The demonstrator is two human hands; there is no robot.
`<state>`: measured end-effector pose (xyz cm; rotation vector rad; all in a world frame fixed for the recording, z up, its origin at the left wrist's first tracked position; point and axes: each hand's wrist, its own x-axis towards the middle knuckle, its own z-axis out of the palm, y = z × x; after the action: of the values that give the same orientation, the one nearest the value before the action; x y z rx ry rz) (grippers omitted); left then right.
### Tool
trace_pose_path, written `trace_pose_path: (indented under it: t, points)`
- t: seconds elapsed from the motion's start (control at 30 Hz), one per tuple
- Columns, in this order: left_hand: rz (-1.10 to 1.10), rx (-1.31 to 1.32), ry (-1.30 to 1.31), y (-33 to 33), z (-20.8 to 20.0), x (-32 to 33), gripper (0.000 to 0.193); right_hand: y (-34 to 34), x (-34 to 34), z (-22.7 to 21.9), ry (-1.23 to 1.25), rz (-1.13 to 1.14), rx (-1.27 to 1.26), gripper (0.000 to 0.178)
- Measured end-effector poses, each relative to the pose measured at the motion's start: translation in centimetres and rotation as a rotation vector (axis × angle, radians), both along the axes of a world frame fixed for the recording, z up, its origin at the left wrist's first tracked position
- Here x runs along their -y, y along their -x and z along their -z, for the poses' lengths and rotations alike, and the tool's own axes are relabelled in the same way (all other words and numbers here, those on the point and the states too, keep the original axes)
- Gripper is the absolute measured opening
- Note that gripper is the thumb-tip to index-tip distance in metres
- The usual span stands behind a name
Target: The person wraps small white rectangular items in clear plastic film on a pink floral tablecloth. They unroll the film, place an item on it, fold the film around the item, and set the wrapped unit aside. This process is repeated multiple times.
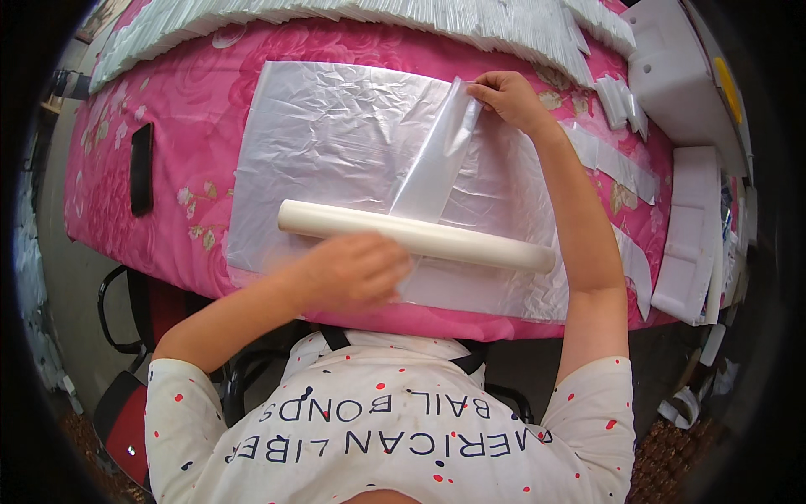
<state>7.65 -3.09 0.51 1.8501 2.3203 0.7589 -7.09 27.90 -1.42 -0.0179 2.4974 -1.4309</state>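
My right hand (508, 97) is closed in a pinch on the far end of a narrow, translucent plastic strip (437, 160). The strip runs down toward a long white roll (478, 246), which lies across the work with its right end tilted slightly nearer to me. Under both is a wide, crinkled sheet of clear plastic (319, 126) spread on the table. My left hand (353, 270) is in front of the roll, close to its middle. Motion smears its fingers, so their grip does not show.
The table has a pink floral cloth (101, 185). Stacked thin plastic packets (361, 10) line its far edge. A black phone (142, 170) lies at the left. More plastic strips (617, 164) and a white foam box (690, 235) are at the right. A red-and-black chair (126, 420) stands at lower left.
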Motion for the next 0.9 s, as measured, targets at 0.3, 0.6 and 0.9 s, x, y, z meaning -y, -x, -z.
trace_pose_path:
  t: [0.3,0.6,0.9]
  points:
    - [0.072,0.042,0.291,-4.4,2.5,-1.0,0.079,-0.3,0.5,-2.2,0.069,0.161,0.086,0.028]
    - [-0.035,0.036,0.305,-7.2,2.7,-1.4,0.077,-19.6,8.9,-3.5,-0.254,-0.368,-0.251,0.043]
    - [-0.040,-0.035,0.304,-7.9,2.8,-1.3,0.077,-14.3,0.4,-1.3,-0.534,0.036,-0.548,0.037]
